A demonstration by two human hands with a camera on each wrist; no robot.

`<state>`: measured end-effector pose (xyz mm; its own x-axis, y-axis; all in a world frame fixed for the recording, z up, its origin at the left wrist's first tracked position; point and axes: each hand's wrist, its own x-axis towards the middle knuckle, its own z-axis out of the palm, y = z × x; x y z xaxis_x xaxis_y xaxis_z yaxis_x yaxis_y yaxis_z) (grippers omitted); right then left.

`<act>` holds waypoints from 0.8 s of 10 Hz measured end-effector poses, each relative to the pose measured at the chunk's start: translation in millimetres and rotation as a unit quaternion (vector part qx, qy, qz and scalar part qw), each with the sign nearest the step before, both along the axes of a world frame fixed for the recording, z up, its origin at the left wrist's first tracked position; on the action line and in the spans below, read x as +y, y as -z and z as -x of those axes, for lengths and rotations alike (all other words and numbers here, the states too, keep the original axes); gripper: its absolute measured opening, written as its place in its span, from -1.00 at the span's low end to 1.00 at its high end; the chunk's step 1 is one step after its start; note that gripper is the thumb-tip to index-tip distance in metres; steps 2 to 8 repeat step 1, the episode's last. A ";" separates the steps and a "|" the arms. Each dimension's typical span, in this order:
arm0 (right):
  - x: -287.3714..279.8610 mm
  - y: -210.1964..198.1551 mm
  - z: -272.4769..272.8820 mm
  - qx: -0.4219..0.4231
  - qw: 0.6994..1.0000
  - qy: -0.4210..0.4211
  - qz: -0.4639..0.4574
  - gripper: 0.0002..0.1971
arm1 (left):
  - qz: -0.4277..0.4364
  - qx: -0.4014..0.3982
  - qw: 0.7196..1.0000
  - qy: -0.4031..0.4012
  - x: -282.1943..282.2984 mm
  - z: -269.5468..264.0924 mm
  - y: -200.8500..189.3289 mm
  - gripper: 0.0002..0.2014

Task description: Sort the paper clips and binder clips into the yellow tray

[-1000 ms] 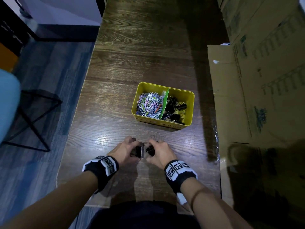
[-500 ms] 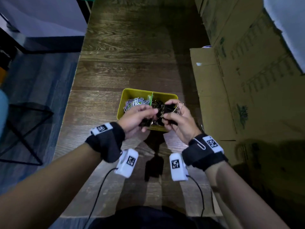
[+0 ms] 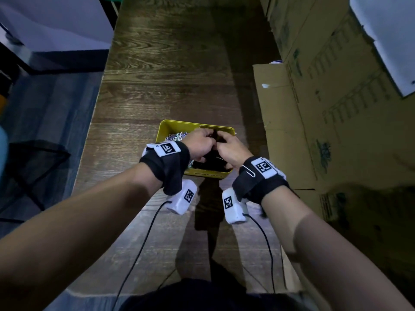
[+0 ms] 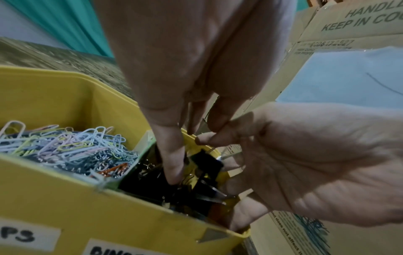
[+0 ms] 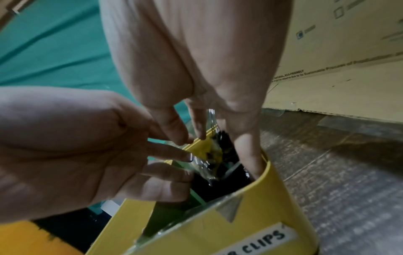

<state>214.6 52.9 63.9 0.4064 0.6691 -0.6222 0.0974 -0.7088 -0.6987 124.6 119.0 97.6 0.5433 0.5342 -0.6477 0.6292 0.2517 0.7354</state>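
The binder clips (image 4: 181, 186) lie as a dark heap in the right compartment of the yellow tray (image 3: 165, 131), directly under both grips. The paper clips (image 4: 65, 148) fill the other compartment, across the green divider (image 4: 144, 146) to the left of the left hand (image 3: 199, 143). From the head view the 2 hands meet over the binder-clip side, the right hand (image 3: 231, 149) closer to the tray's outer right wall and the left hand closer to the divider, so both are about equally near the heap.

One black binder clip (image 4: 206, 163) sits higher than the rest, just between the 2 grips, tilted with a wire handle pointing toward the right hand. Whether it is still pinched or already loose cannot be told.

The left grip points straight down into the compartment, fingers extended and close together, the forefinger tip touching the heap; it appears to hold nothing, though the fingertips are partly hidden. The right grip is loosely spread, fingers slightly bent over the rim, with a wire handle near the fingertips; a firm hold is not visible.

The likely step is letting the last clips settle, so the coming move is up and away from the heap.

The tray stands on the wooden surface (image 3: 168, 75), with cardboard boxes (image 3: 336, 108) beyond the right hand. 1 stray paper clip (image 3: 249, 171) clings to the right wristband.
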 end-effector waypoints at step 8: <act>3.1 4.5 -0.1 -0.043 0.998 -0.052 0.005 -0.40 | -0.008 -0.030 0.999 -0.032 0.8 6.6 3.6 -0.61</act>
